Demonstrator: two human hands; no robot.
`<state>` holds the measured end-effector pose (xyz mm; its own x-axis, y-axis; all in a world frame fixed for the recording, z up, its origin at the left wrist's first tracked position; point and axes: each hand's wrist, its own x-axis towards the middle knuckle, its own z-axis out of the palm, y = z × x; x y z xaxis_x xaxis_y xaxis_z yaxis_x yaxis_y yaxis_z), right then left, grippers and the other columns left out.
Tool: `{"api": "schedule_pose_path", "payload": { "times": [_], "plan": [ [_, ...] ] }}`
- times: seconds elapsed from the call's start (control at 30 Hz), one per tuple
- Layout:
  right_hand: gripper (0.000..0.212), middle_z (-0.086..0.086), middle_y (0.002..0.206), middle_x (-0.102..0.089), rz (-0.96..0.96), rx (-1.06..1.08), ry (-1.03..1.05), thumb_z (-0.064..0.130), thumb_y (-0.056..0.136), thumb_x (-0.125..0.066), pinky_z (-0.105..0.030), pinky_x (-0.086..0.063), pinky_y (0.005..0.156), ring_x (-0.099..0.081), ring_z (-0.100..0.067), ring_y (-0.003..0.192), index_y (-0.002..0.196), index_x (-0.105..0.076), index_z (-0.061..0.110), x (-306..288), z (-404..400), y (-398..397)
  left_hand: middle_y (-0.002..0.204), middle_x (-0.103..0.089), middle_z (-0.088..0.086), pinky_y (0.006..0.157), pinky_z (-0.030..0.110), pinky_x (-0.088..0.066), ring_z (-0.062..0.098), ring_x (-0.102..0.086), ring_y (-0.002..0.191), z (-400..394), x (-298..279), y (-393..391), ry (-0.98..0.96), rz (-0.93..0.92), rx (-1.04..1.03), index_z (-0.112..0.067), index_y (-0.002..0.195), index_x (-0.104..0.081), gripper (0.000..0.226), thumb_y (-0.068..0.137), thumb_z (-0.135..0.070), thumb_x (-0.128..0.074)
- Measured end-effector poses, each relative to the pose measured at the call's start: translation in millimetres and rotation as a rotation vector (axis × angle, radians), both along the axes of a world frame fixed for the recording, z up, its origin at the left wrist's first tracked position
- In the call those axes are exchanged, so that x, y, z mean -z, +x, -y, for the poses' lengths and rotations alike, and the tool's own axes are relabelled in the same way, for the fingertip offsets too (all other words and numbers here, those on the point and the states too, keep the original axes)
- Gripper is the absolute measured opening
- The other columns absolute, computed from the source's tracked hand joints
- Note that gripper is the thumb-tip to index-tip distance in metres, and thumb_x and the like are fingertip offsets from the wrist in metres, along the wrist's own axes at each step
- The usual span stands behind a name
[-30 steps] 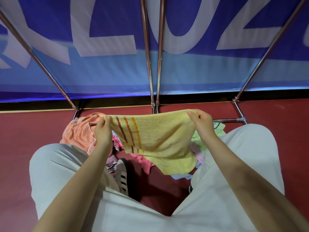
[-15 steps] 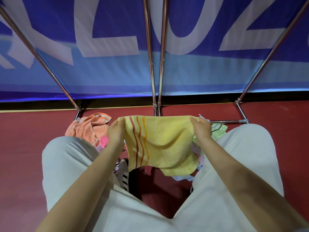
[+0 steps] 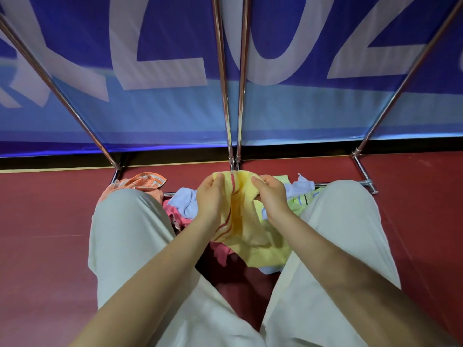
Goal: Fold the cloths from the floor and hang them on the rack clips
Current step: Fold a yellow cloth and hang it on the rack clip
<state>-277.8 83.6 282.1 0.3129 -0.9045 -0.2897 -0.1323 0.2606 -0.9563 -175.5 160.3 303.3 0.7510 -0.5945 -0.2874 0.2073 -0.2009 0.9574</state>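
A yellow cloth (image 3: 246,229) with red and orange stripes hangs folded between my hands, above my knees. My left hand (image 3: 210,199) pinches its top left corner and my right hand (image 3: 271,194) pinches the top right, the two hands close together. On the red floor below lie other cloths: an orange one (image 3: 142,182) at the left, a pale blue one (image 3: 185,200), a pink one (image 3: 220,251), a light green one (image 3: 299,205) and a white one (image 3: 302,185). The rack's metal poles (image 3: 229,121) rise ahead; no clips are in view.
The rack's low crossbar (image 3: 333,184) runs along the floor behind the pile, with slanted legs (image 3: 62,96) at left and right. A blue banner (image 3: 162,116) hangs behind the rack. My knees in pale trousers (image 3: 130,234) flank the pile.
My hands have come together from wide apart, folding the yellow cloth in half lengthwise. The view has shifted, showing more of the floor pile.
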Motion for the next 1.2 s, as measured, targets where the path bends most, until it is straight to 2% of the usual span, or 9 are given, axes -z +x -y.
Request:
{"api": "schedule_pose_path", "payload": {
  "times": [0.07,0.13,0.27,0.47,0.67,0.8,0.93,1.07,1.2],
  "plan": [
    [0.024,0.0,0.063,-0.044,-0.019,-0.031,-0.086,0.021,0.091,-0.058,-0.031,-0.04,0.065,-0.043,-0.016,0.064,0.07,-0.049,0.013,-3.4,-4.3,3.0,0.074,-0.054,-0.001,0.063,0.017,-0.042,0.01,-0.047,0.068,5.3,-2.5,-10.0,-0.02,-0.011,0.007,-0.022,0.075,-0.056,0.028,0.1,-0.019,-0.047],
    [0.019,0.006,0.065,-0.047,-0.037,-0.045,-0.173,0.021,0.092,-0.058,-0.025,-0.038,0.063,-0.045,-0.011,0.064,0.074,-0.051,0.018,-5.7,-7.6,5.4,0.08,-0.058,0.007,0.073,0.028,-0.046,0.018,-0.053,0.077,10.0,-2.3,-19.6,-0.057,-0.085,0.024,-0.022,0.075,-0.062,0.025,0.097,-0.023,-0.05],
    [0.016,0.009,0.089,-0.063,0.034,-0.025,-0.196,0.018,0.092,-0.059,-0.022,-0.047,0.071,-0.059,-0.005,0.079,0.105,-0.052,0.027,-9.3,-9.1,4.4,0.081,-0.063,0.005,0.074,0.033,-0.047,0.018,-0.057,0.078,16.2,-1.0,-29.2,-0.087,-0.158,0.035,-0.022,0.079,-0.065,0.028,0.099,-0.018,-0.047],
    [0.035,-0.004,0.108,-0.065,0.267,-0.142,-0.065,0.005,0.091,-0.037,-0.035,-0.051,0.088,-0.063,-0.02,0.102,0.112,-0.06,0.021,-14.5,-2.8,-2.2,0.105,-0.069,0.011,0.085,0.033,-0.051,0.019,-0.064,0.092,26.2,-6.0,-22.5,-0.079,-0.269,0.029,-0.009,0.108,-0.067,0.03,0.102,-0.023,-0.041],
    [0.032,-0.005,0.099,-0.065,0.091,-0.227,-0.276,-0.001,0.098,-0.039,-0.029,-0.058,0.075,-0.066,-0.01,0.08,0.119,-0.059,0.01,-18.9,7.7,-17.3,0.082,-0.067,0.004,0.057,0.022,-0.045,0.014,-0.06,0.07,29.7,-5.6,-27.0,-0.031,-0.327,0.05,-0.009,0.105,-0.066,0.029,0.102,-0.026,-0.043],
    [0.024,-0.007,0.071,-0.06,0.052,-0.242,-0.34,0.0,0.095,-0.049,-0.024,-0.052,0.06,-0.059,-0.01,0.057,0.116,-0.061,0.003,-21.5,14.0,-25.9,0.074,-0.067,0.006,0.061,0.024,-0.049,0.015,-0.063,0.067,28.0,-7.6,-28.7,-0.025,-0.346,0.103,-0.007,0.093,-0.067,0.03,0.101,-0.025,-0.045],
    [0.019,-0.006,0.064,-0.056,-0.004,-0.268,-0.354,0.006,0.093,-0.057,-0.029,-0.05,0.058,-0.055,-0.008,0.053,0.107,-0.065,0.016,-26.0,15.8,-30.5,0.061,-0.067,-0.002,0.055,0.02,-0.049,0.008,-0.063,0.056,24.1,-10.9,-30.2,-0.033,-0.312,0.158,-0.013,0.081,-0.07,0.03,0.099,-0.021,-0.047],
    [0.017,-0.007,0.077,-0.06,-0.079,-0.258,-0.448,0.012,0.089,-0.064,-0.031,-0.051,0.068,-0.057,-0.014,0.067,0.102,-0.07,0.021,-22.0,17.7,-31.6,0.07,-0.07,-0.001,0.065,0.023,-0.049,0.009,-0.064,0.064,21.6,-10.5,-29.4,-0.041,-0.321,0.184,-0.013,0.089,-0.073,0.027,0.096,-0.019,-0.048],
    [0.006,0.009,0.085,-0.053,-0.187,-0.219,-0.701,0.016,0.083,-0.071,-0.009,-0.037,0.076,-0.05,-0.011,0.085,0.088,-0.073,0.016,-17.3,19.7,-30.2,0.064,-0.066,-0.004,0.062,0.021,-0.044,0.005,-0.06,0.058,18.8,-9.9,-28.6,-0.057,-0.354,0.214,-0.014,0.087,-0.073,0.026,0.096,-0.017,-0.048]
  ]
}}
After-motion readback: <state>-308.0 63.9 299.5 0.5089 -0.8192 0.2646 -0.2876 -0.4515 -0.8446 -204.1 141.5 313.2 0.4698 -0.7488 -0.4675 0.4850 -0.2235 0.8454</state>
